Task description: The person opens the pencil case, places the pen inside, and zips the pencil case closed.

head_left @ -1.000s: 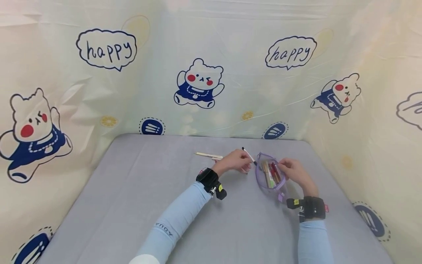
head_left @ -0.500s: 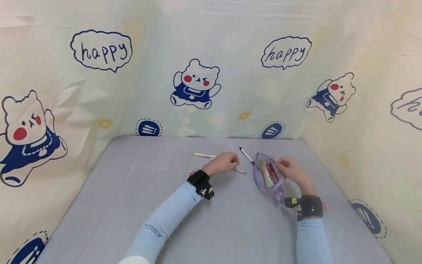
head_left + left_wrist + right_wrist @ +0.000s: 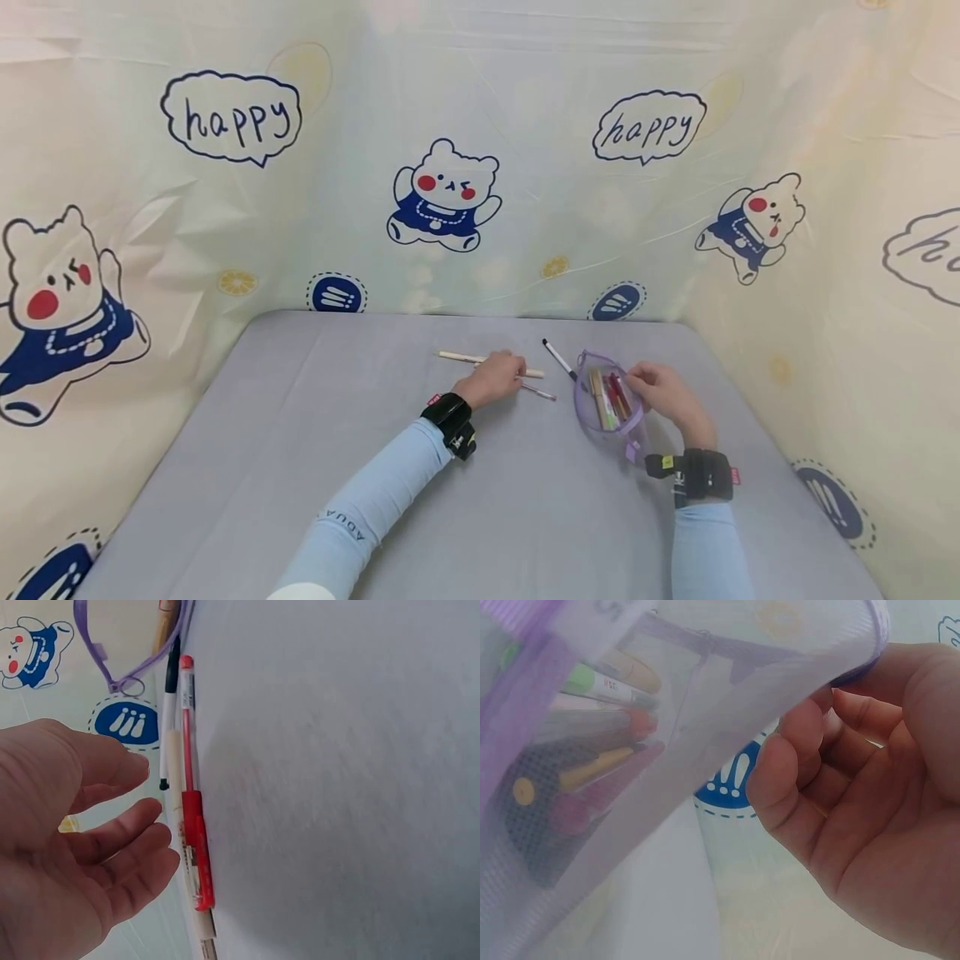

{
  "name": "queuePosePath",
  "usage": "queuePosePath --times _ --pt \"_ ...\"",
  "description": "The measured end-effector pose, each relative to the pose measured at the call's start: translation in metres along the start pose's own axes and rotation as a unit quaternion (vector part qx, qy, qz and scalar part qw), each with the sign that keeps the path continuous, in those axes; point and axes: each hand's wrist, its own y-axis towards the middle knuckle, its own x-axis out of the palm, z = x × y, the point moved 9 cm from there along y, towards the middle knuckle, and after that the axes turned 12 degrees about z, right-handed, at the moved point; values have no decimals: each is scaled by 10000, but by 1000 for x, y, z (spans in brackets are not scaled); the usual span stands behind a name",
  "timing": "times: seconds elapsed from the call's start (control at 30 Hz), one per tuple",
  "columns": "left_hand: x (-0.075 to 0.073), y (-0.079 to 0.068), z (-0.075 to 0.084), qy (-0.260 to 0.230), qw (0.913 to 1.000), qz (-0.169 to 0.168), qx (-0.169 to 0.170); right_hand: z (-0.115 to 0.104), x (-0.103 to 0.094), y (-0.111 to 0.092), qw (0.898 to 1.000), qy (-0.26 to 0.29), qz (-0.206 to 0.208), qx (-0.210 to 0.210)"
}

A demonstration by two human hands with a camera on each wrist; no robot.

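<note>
My left hand point(image 3: 495, 379) reaches over the red pen point(image 3: 189, 750) and the cream-coloured pens point(image 3: 457, 357) on the table. In the left wrist view its fingers point(image 3: 142, 859) are loosely bent beside these pens, with nothing between thumb and fingers. My right hand point(image 3: 663, 392) pinches the rim of a purple see-through mesh pencil case point(image 3: 581, 408), holding it open. Inside the case are several pens, among them a green-and-white one point(image 3: 604, 684) and a tan one point(image 3: 592, 769). A white marker point(image 3: 557, 357) with black ends lies against the left side of the case.
A grey cloth covers the table point(image 3: 525, 500). Behind and beside it hangs a pale curtain point(image 3: 547, 108) printed with bears and "happy" bubbles. A purple tab point(image 3: 632, 451) sticks out from the near end of the case.
My left hand has moved left from beside the pencil case and white marker to over the red and cream pens. My right hand keeps its pinch on the case.
</note>
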Motion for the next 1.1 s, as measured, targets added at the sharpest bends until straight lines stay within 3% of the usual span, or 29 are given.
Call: queuePosePath --times 0.37,0.9,1.1 --pt "7 -7 -6 636 9974 -252 -208 1 2 -2 10000 11 28 75" --pt "11 -4 -13 433 9972 -453 -412 3 1 -1 9999 64 55 84" --pt "12 -1 -16 148 9959 -597 -661 3 1 -1 9999 83 64 71"
